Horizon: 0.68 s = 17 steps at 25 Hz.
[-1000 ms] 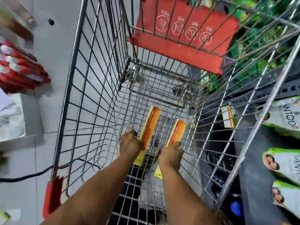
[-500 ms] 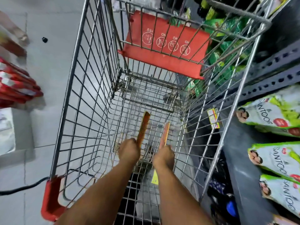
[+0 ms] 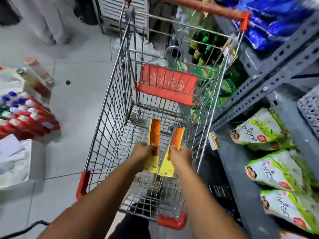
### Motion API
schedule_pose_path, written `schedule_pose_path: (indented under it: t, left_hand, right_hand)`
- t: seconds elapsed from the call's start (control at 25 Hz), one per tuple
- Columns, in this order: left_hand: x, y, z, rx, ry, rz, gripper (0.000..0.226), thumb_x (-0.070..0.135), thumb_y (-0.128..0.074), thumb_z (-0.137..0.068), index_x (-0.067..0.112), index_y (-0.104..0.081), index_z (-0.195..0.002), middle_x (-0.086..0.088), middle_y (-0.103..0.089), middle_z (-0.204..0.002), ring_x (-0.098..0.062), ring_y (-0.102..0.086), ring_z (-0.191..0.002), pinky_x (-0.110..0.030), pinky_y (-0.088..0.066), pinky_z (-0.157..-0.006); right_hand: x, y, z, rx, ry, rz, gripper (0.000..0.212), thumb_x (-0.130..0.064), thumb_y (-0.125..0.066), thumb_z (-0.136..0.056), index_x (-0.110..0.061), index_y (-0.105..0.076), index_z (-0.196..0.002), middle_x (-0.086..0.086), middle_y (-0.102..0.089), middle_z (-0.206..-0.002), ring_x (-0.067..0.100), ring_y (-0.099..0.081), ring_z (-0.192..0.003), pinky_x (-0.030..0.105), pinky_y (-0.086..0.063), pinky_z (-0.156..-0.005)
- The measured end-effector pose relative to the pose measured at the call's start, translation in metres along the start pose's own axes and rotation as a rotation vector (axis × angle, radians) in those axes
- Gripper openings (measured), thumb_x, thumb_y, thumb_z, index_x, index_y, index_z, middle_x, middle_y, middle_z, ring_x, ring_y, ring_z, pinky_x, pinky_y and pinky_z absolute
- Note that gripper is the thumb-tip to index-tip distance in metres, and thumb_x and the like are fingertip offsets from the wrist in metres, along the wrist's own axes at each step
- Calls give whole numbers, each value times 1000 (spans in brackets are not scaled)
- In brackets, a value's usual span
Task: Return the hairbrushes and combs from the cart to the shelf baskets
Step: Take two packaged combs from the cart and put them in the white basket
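My left hand (image 3: 144, 150) grips an orange comb on a yellow card (image 3: 154, 133), held over the wire shopping cart (image 3: 110, 107). My right hand (image 3: 181, 155) grips a second orange comb on a yellow card (image 3: 177, 140) beside it. Both combs point away from me, above the cart's inside. A grey mesh shelf basket (image 3: 309, 107) shows at the right edge on the metal shelf.
A grey metal shelf rack (image 3: 269, 78) stands right of the cart with green-and-white packets (image 3: 262, 133) and blue bags (image 3: 276, 19). Red bottle packs (image 3: 25, 118) and a white box (image 3: 13, 161) sit on the floor at left. A black cable (image 3: 22, 229) runs bottom left.
Both hands have lifted the two combs up out of the cart's bottom. The view has pulled back and upward, showing the whole cart and more of the shelf.
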<state>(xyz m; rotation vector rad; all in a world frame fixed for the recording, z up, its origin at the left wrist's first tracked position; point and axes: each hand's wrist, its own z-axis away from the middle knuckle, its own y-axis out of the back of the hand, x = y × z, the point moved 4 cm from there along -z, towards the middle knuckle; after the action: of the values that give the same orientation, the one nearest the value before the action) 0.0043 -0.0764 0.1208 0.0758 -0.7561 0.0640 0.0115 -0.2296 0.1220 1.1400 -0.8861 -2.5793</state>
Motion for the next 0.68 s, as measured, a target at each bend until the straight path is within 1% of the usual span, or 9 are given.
schedule_pose_path:
  t: [0.12,0.16,0.2,0.28,0.4,0.48,0.56,0.6,0.68]
  left_hand:
    - [41,-8,49,-49,-112,-55,26,17,-61,-89,9,-66,-64,-6,-59,-51,-21,-52,-43,-31,-46,-51]
    - [54,-13,66,-81,-172,-105,29,17,-61,-89,10,-66,-61,1,-59,-46,-16,-53,-39,-28,-46,-48]
    - [64,-19,81,-110,-219,-143,29,17,-60,-90,11,-66,-63,5,-60,-44,-11,-53,-37,-25,-45,-43]
    - [81,-43,119,-161,-264,-138,24,20,-61,-90,7,-68,-71,4,-64,-50,-9,-53,-40,-24,-44,-41]
    - [96,-93,172,-217,-309,-106,22,20,-64,-88,11,-67,-68,1,-62,-50,-11,-50,-38,-22,-39,-42]
    - [98,-135,208,-330,-329,-48,24,13,-61,-89,8,-64,-66,-1,-59,-45,-11,-48,-30,-16,-37,-36]
    - [95,-183,253,-463,-362,-79,24,11,-59,-90,7,-62,-66,-1,-58,-41,-11,-48,-27,-14,-36,-32]
    - [91,-210,276,-520,-385,-121,24,13,-60,-90,6,-63,-68,0,-58,-41,-11,-49,-27,-13,-36,-31]
    - [77,-255,316,-585,-420,-184,25,16,-62,-88,6,-67,-65,0,-61,-42,-12,-53,-29,-13,-38,-33]
  right_hand:
    - [-20,43,26,7,98,-166,25,-27,-59,-81,-9,-57,-64,4,-58,-57,25,-55,-55,31,-37,-51]
    - [-25,60,36,9,139,-234,26,-23,-60,-80,-9,-54,-59,1,-53,-51,20,-50,-49,31,-34,-48]
    - [-28,79,45,12,172,-294,28,-19,-60,-81,-9,-52,-56,-1,-48,-48,16,-45,-45,30,-31,-46]
    - [-23,129,69,38,218,-413,26,-16,-60,-82,-7,-55,-58,-1,-46,-49,14,-41,-46,29,-30,-45]
    - [1,202,101,119,254,-558,24,-15,-60,-83,5,-60,-70,8,-49,-59,19,-46,-56,32,-34,-53]
    - [24,250,121,171,249,-628,22,-14,-60,-84,1,-62,-68,10,-50,-62,20,-46,-60,35,-35,-57]
    - [52,302,143,253,245,-687,20,-12,-60,-85,0,-61,-69,12,-50,-65,21,-46,-63,34,-35,-60]
    - [71,330,156,306,231,-719,20,-12,-60,-86,3,-61,-73,13,-50,-66,21,-46,-64,33,-35,-59]
    - [110,380,185,396,209,-753,20,-14,-60,-87,-1,-61,-72,13,-51,-63,19,-45,-59,30,-33,-53]
